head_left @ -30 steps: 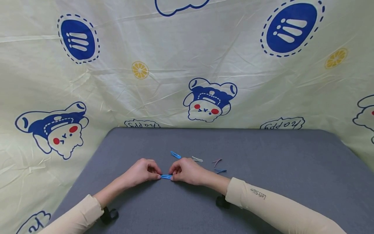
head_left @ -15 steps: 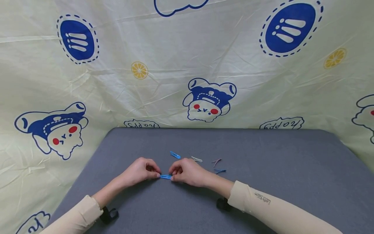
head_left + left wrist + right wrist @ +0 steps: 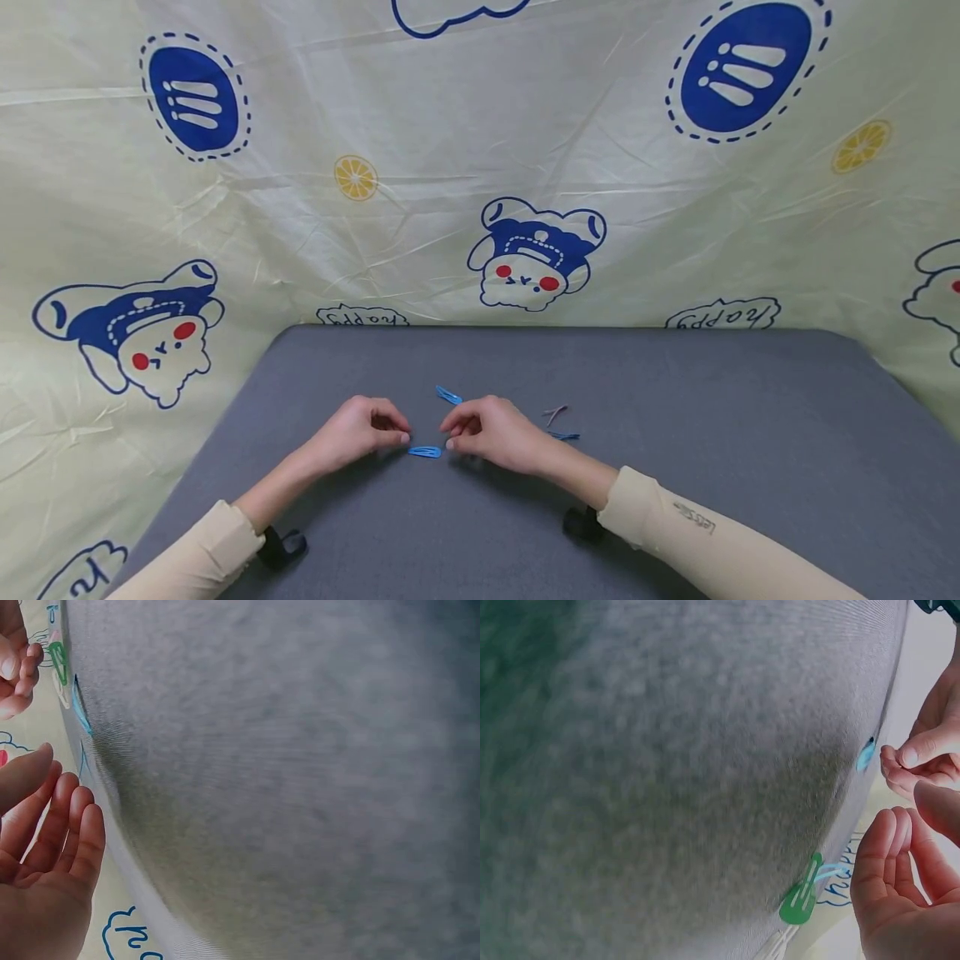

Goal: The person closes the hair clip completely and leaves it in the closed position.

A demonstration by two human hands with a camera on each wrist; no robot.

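Observation:
On the grey table lies a blue snap hair clip (image 3: 424, 452), flat and sideways between the two hands. My left hand (image 3: 363, 429) hovers just behind its left end, fingers loosely bent and holding nothing. Off the right end is my right hand (image 3: 498, 435), its fingers relaxed and apart from the clip. In the right wrist view a gap shows between the right thumb and fingers (image 3: 881, 859), and the blue clip (image 3: 865, 755) lies by the left fingertips. The left wrist view shows the left fingers (image 3: 90, 840) loosely extended.
Behind the right hand lies another blue clip (image 3: 448, 395). To its right are a pinkish clip (image 3: 555, 414) and a darker blue clip (image 3: 564, 436). A green clip (image 3: 799, 901) and a white one (image 3: 776, 945) show in the right wrist view. A printed curtain (image 3: 420, 250) hangs behind the table.
Both hands have let go of the blue hair clip and lifted slightly. The right hand has shifted a little to the right and now covers the white clip in the head view.

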